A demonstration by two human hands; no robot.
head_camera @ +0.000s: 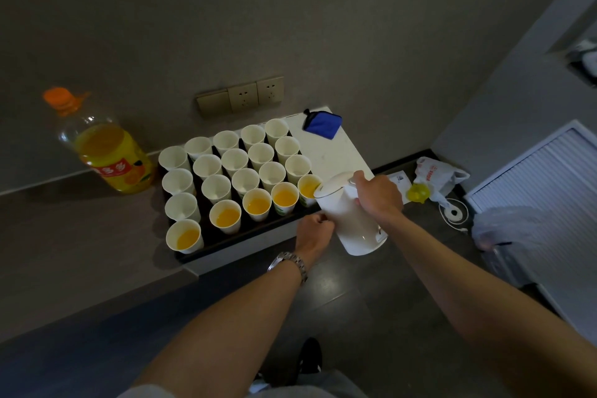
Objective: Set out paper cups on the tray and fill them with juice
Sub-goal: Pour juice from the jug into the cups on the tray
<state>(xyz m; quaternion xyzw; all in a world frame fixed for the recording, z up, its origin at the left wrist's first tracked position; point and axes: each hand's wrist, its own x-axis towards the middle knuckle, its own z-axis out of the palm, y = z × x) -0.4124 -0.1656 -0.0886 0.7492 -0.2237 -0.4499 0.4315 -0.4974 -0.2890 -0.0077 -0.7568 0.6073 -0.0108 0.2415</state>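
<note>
You are looking at a dim, underexposed scene, with grey walls and counter sinking into murk. The brightest patches are the white louvred panel point(536, 171) at the right and the pale counter slab point(326, 149), so light seems to reach you from that side. Soft shadows fall left of the juice bottle point(106, 152) and the paper cups point(226, 171). The dark floor point(326, 287) carries a faint sheen. Wide-angle distortion bends straight edges toward the corners, and your forearms stretch large. The bottle's cap and the far right corner look smeared; the centre stays fairly sharp.
</note>
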